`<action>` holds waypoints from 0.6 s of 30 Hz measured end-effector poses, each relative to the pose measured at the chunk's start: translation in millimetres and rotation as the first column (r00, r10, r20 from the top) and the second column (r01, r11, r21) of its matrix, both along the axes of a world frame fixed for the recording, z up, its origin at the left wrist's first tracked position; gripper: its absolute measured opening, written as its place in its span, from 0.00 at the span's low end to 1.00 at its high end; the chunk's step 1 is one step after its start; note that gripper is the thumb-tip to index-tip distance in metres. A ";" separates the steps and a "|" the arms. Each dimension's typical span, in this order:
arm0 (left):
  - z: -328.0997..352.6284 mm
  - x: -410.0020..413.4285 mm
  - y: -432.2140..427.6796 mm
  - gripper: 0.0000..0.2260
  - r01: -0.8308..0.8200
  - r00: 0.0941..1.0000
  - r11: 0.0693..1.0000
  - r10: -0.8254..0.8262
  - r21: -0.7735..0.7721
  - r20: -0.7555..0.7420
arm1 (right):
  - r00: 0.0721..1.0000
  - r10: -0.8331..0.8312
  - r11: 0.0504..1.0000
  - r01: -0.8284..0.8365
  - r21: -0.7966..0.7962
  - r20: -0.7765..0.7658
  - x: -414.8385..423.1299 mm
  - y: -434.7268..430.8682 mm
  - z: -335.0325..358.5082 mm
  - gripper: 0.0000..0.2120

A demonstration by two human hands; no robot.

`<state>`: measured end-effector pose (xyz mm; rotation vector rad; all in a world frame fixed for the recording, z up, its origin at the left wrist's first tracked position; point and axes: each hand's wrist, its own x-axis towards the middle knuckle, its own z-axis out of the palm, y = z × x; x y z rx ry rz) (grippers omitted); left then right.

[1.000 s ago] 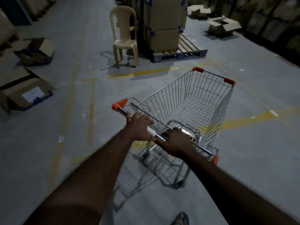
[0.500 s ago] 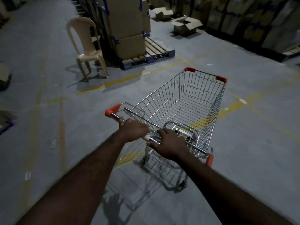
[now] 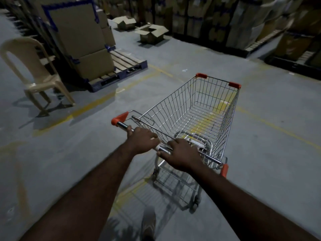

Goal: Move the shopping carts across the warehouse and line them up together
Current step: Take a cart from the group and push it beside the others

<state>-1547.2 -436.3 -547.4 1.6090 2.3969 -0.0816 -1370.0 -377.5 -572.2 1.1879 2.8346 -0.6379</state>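
pushing a cart (image 3: 199,108), left hand (image 3: 142,140) and right hand (image 3: 182,156), each grip curled round its handle (image 3: 122,125); the cart runs lengthwise away from them, angled rightward.

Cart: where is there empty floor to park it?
Bare floor lies right of the cart, before the shelves. Another patch lies ahead, between the pallet and the shelves. Left is crowded: chair, stacked boxes.

One head cam, wide-angle, facing fwd + down; cart (image 3: 187,122) close ahead, floor (image 3: 271,140) beyond.
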 end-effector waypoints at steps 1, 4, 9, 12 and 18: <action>1.9 -5.4 12.5 0.18 0.048 0.999 0.999 -0.048 -0.005 -0.012 | 1.000 -0.029 1.000 0.029 0.003 0.005 -5.0 7.6 0.6 0.36; 2.8 -26.7 52.1 0.19 0.161 0.987 0.987 -0.161 0.011 -0.001 | 0.992 -0.125 0.992 0.125 -0.017 0.017 -20.3 31.8 1.8 0.38; -16.3 -56.9 107.5 0.33 0.270 0.960 0.955 -0.277 0.121 0.044 | 0.955 -0.297 0.954 0.297 -0.032 0.004 -38.0 63.1 0.2 0.41; -21.2 -67.4 136.2 0.35 0.347 0.934 0.926 -0.355 0.145 0.029 | 0.927 -0.376 0.927 0.375 -0.025 -0.014 -46.4 74.4 0.5 0.38; -18.3 -74.7 195.0 0.34 0.493 0.869 0.867 -0.494 0.075 -0.011 | 0.876 -0.481 0.877 0.481 -0.021 -0.031 -57.3 99.8 2.4 0.35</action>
